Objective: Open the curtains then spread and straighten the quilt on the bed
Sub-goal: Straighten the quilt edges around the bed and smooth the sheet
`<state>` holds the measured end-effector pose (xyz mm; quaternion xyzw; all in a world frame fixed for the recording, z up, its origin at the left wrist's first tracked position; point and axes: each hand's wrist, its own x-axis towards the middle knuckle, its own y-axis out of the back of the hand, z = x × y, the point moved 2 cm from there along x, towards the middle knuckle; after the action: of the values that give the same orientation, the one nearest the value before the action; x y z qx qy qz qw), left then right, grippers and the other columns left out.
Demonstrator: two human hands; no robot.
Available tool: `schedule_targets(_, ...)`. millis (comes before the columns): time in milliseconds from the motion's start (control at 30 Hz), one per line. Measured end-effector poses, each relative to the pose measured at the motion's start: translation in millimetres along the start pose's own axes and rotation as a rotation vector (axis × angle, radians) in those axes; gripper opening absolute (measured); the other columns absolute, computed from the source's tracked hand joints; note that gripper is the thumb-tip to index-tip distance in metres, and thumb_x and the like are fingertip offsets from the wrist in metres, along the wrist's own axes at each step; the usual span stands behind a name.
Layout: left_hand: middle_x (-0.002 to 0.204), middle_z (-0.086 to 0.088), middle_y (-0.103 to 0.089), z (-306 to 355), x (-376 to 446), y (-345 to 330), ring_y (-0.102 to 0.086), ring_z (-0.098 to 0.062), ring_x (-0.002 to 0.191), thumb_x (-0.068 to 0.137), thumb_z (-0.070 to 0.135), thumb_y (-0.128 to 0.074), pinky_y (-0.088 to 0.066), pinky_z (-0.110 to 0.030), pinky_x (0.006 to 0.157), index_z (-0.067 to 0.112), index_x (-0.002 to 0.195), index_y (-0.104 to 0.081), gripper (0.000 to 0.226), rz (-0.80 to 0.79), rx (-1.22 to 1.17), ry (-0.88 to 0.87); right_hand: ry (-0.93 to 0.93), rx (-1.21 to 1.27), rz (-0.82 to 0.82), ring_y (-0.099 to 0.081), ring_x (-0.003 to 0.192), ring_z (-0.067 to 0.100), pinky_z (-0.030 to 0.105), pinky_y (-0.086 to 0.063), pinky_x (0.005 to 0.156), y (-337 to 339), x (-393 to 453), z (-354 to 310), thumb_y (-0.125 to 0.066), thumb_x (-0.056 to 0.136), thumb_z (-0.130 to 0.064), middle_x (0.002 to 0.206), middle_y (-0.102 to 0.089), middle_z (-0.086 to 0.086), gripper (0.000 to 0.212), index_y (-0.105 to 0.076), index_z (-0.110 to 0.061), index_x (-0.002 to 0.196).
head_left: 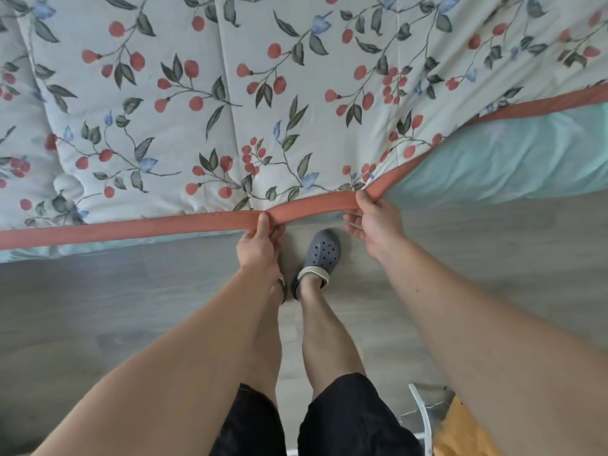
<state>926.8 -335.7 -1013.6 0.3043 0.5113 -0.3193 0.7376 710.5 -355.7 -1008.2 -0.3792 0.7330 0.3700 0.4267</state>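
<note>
Quilt covers the bed from 9 to 2 o'clock. Left grip pinches its red border at centre; right grip pinches the corner, just toward 3 o'clock. Grey shoe on the floor between them.

The quilt fills the upper part of the view and lies over the bed sheet, which shows uncovered at the right beyond the quilt's corner. The border strip runs along the quilt's near edge and turns up the right side; the left hand grips it near the middle and the right hand grips it at the corner, just right of the left. Below the hands the floor spreads, with a shoe on it between the two forearms.
</note>
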Motion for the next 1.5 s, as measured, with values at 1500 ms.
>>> schedule_targets(1500, 0.085, -0.003, -0.068, -133.9, -82.9, -213.9, -0.073, -0.020, 0.084, 0.106, 0.026, -0.062, -0.060, -0.031, 0.072, 0.008, 0.122, -0.062, 0.024, -0.041, -0.281, 0.108, -0.159, 0.143, -0.173, -0.073, 0.108, 0.025, 0.042, -0.057, 0.093, 194.2, 60.6, -129.2, -0.062, 0.105, -0.023, 0.110, -0.079, 0.007, 0.011, -0.068, -0.017, 0.113)
